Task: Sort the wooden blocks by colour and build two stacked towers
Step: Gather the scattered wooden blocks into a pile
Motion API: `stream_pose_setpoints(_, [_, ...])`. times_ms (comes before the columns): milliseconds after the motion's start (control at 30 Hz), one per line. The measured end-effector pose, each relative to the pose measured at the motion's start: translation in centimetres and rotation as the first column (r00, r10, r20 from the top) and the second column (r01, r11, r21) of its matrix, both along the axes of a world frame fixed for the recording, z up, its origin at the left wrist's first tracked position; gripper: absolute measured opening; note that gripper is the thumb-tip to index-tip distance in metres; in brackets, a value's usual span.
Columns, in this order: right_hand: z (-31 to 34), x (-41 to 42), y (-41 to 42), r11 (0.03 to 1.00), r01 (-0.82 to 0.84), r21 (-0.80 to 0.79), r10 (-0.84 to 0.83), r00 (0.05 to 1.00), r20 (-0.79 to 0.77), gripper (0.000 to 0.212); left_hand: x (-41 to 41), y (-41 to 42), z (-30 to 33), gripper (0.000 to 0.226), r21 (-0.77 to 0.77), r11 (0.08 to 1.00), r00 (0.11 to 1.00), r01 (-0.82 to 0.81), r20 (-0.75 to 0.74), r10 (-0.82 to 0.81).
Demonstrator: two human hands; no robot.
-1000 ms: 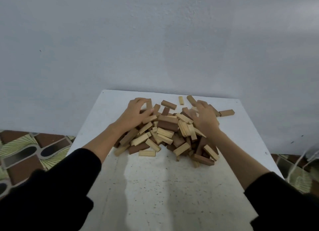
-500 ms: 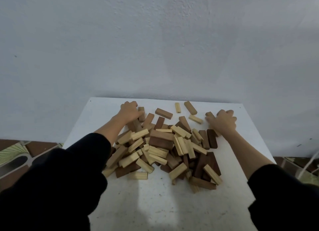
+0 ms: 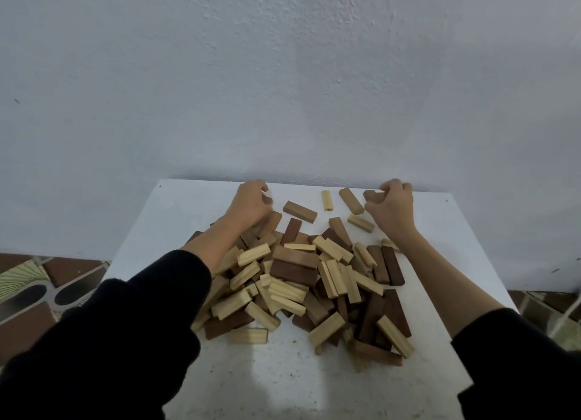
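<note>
A loose pile of wooden blocks (image 3: 301, 281), pale and dark brown mixed, covers the middle of the white table (image 3: 176, 218). My left hand (image 3: 248, 204) is at the pile's far left edge, fingers curled round a dark brown block (image 3: 268, 200). My right hand (image 3: 393, 209) is at the far right near the wall, its fingers curled round another dark brown block (image 3: 371, 196). A few single blocks lie apart at the back: a brown block (image 3: 300, 211), a pale block (image 3: 327, 200) and a tan block (image 3: 351, 201).
A pale wall (image 3: 283, 89) rises directly behind the table's far edge. Patterned floor tiles (image 3: 41, 291) show to the left and right of the table. Bare tabletop lies in front of the pile and on the left side.
Both hands have moved off the top of the pile toward its far edge, apart from each other, and now curl round dark blocks. The view has tilted down a little.
</note>
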State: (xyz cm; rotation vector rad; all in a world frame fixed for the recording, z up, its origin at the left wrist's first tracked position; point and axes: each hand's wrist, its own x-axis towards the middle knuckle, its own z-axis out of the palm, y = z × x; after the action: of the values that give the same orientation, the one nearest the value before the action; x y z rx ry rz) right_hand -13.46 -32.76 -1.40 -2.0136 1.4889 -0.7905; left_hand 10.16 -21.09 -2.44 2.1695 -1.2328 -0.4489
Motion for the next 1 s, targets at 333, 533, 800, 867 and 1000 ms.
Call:
stream_pose_setpoints(333, [-1.4, 5.3, -1.3, 0.982, -0.171, 0.083, 0.19, 0.903, -0.386, 0.038, -3.0, -2.5, 0.7, 0.05, 0.114, 0.892, 0.876, 0.438, 0.169, -0.451])
stream_pose_setpoints(533, [-1.6, 5.8, -1.6, 0.984, -0.159, 0.075, 0.175, 0.873, -0.455, 0.035, -2.7, -3.3, 0.1, 0.035, 0.21, 0.854, 0.826, 0.476, 0.226, -0.516])
stream_pose_setpoints(800, [-1.4, 9.4, -1.4, 0.963, -0.213, 0.163, 0.263, 0.865, -0.428, 0.04, -1.2, -2.8, 0.7, 0.035, 0.086, 0.935, 0.897, 0.343, 0.266, -0.353])
stream_pose_setpoints(867, [-1.3, 9.6, -0.8, 0.967, -0.205, 0.152, 0.253, 0.842, -0.476, 0.045, -0.3, -2.0, 0.9, 0.041, 0.108, 0.941, 0.891, 0.32, 0.304, -0.338])
stream_pose_setpoints(1000, [-0.8, 9.3, -0.5, 0.955, -0.238, 0.175, 0.293, 0.842, -0.454, 0.039, 1.8, 0.0, 0.9, 0.049, 0.153, 0.952, 0.902, 0.267, 0.309, -0.302])
